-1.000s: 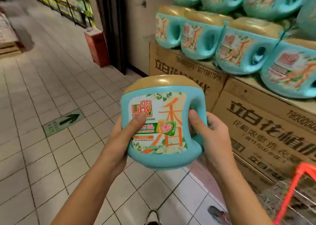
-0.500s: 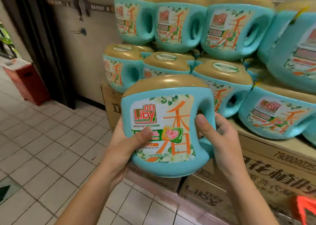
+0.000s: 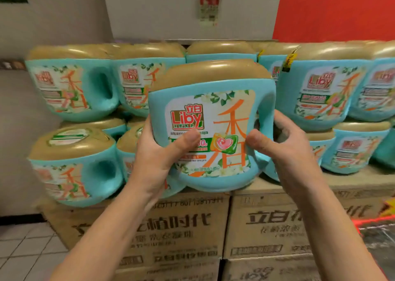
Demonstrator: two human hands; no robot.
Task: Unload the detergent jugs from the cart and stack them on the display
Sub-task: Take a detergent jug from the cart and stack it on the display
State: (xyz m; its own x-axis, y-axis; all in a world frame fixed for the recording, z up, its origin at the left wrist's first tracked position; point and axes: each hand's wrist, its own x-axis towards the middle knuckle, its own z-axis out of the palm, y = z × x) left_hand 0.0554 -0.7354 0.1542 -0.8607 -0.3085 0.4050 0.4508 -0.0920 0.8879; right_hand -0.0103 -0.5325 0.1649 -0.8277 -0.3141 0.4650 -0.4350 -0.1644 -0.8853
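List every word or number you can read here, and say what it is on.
"立白 Liby": label of the held teal plastic jug with gold lid.
"香": same label, large orange character.
"Liby": labels of the stacked teal jugs behind.
"立白": right brown cardboard box.
"植时代": left brown cardboard box.
Too blurred: small label print, box numbers, wall notice.

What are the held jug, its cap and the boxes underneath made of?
Jug: likely moulded plastic, teal, smooth satin, with a glossy printed label. Cap: plastic too, gold-tan, soft highlights across its dome. Boxes: brown cardboard, matte, black print, flap seams showing.
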